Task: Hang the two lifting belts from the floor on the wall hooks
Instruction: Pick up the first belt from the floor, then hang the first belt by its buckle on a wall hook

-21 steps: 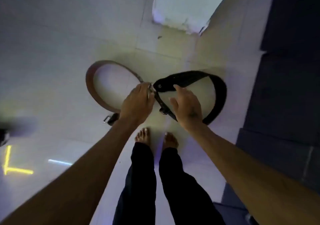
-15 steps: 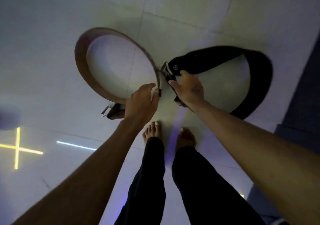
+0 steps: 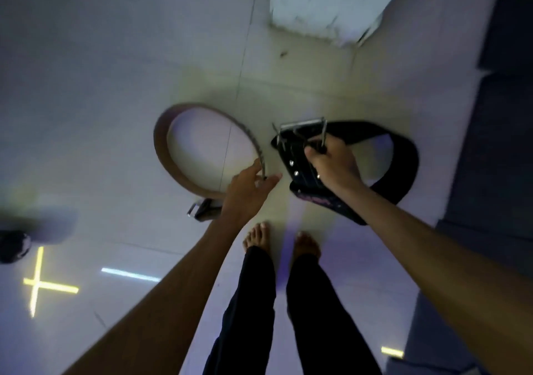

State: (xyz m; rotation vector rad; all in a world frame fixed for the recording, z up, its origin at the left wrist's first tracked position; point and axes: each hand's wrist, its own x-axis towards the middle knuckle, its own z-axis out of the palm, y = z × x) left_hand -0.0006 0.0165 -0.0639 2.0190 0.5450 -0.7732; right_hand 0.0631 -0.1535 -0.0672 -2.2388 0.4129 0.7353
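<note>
A brown lifting belt (image 3: 163,155) lies coiled in a loop on the pale tiled floor, its metal buckle (image 3: 199,211) at the near end. My left hand (image 3: 248,185) pinches the belt's edge at the right side of the loop. A black lifting belt (image 3: 403,158) curls on the floor to the right. My right hand (image 3: 334,164) is closed on its buckle end, and the silver buckle frame (image 3: 302,125) sticks up beyond my fingers. No wall hooks are in view.
My bare feet (image 3: 259,237) stand just behind the belts. A white pillar base (image 3: 323,8) rises at the top. Dark floor mats (image 3: 496,143) border the right side. A dark round object (image 3: 13,244) sits at the left edge, near yellow light marks (image 3: 37,285).
My right hand has closed on the black belt's buckle end and raised it, so the buckle now stands up. My left hand has closed on the brown belt's edge.
</note>
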